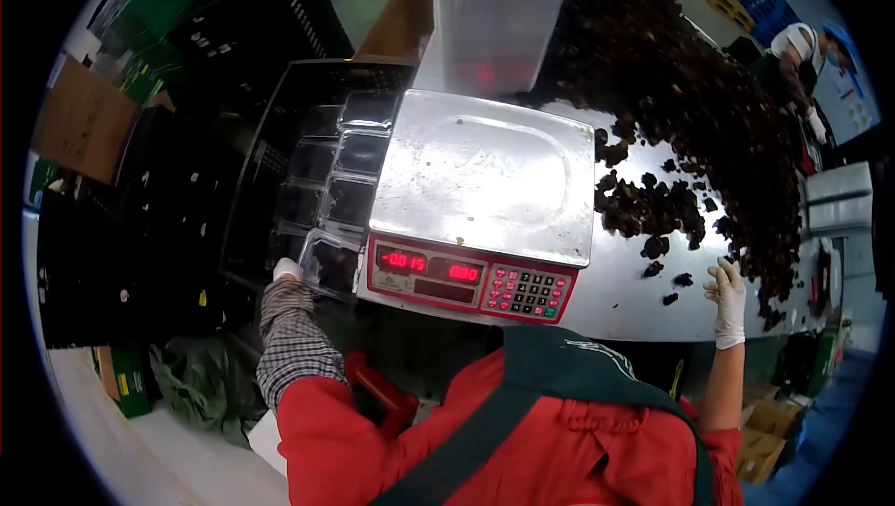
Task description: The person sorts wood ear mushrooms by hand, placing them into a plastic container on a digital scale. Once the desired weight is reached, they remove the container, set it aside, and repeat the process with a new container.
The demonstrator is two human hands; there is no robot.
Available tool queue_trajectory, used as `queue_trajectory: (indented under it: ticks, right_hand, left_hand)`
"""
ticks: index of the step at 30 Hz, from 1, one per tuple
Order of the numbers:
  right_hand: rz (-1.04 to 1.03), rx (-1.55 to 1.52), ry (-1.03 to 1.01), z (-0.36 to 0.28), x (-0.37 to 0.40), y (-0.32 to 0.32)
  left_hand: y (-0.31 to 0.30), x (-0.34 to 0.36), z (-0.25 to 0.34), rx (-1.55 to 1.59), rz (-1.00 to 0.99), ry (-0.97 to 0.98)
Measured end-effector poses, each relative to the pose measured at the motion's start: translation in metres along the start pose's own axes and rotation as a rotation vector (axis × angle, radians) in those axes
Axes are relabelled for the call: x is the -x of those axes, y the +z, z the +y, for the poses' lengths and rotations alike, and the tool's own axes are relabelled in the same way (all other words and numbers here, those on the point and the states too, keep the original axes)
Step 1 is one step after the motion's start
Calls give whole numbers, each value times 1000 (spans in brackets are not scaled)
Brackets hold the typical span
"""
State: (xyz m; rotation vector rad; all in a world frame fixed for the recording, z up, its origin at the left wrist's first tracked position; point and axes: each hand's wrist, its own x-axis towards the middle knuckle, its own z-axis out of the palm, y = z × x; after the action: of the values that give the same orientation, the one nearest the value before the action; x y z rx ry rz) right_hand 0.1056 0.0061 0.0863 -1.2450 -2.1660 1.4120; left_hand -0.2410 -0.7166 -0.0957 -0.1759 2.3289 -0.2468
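Observation:
My left hand (287, 269), in a white glove, is closed on the near-left edge of a clear plastic box (331, 263). The box is slightly tilted at the near end of a black crate (250, 184), beside the scale. More clear plastic boxes (359, 152) lie in rows in that crate. My right hand (727, 299), also gloved, is held over the metal table's near right part, fingers apart and a little bent, with nothing visible in it. Closest to it are loose dark brown, crinkled pieces like wood ear mushrooms (685, 279).
A scale (480, 175) with a bare steel plate stands in the middle, its display reading -0.015 and 0.00. Behind it rises a translucent plastic bin (499, 21). A large dark mushroom heap (690, 86) covers the table's right. Another person (797, 58) works at the far right.

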Motion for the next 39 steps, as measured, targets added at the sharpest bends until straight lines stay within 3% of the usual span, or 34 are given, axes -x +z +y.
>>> queue_trajectory:
  ticks: [1,3,5,6,9,10,12,13,14,15,19,21,24,27,33,36,39]
  right_hand:
    - [10,22,36,10,-1,-7]
    - [5,60,55,33,1,-12]
    - [6,111,73,55,6,-15]
    - [16,81,109,61,10,-9]
    - [-52,163,-25,85,20,9]
    - [-115,220,17,79,25,23]
    - [-238,266,58,80,35,49]
    - [-272,319,80,75,41,64]
    - [-276,470,-39,87,41,77]
    - [-179,618,-98,68,50,90]
    - [81,672,-285,75,56,108]
    - [184,589,-469,83,58,110]
    - [233,594,-515,84,59,113]
    - [247,589,-518,85,59,112]
    - [254,596,-540,89,58,112]
    - [250,605,-547,91,57,112]
    - [234,614,-551,95,57,111]
  left_hand:
    - [1,10,20,315,83,-283]
    - [88,-104,0,202,-6,-216]
    - [50,-52,13,123,-34,-202]
    - [-1,12,33,157,-10,-197]
    - [-63,-18,39,37,291,-52]
    - [-90,-39,42,65,546,48]
    - [-178,-25,72,274,1003,423]
    - [-228,23,104,397,1159,607]
    - [-271,67,134,578,1243,849]
    - [-308,115,162,601,1346,937]
    - [-438,209,238,234,1865,1314]
    - [-499,224,265,65,2101,1256]
    - [-582,200,298,-204,2231,878]
    - [-629,190,305,-388,1956,772]
    - [-666,255,300,-376,1328,800]
    - [-670,264,290,-138,1113,870]
    - [-650,292,299,-246,1419,752]
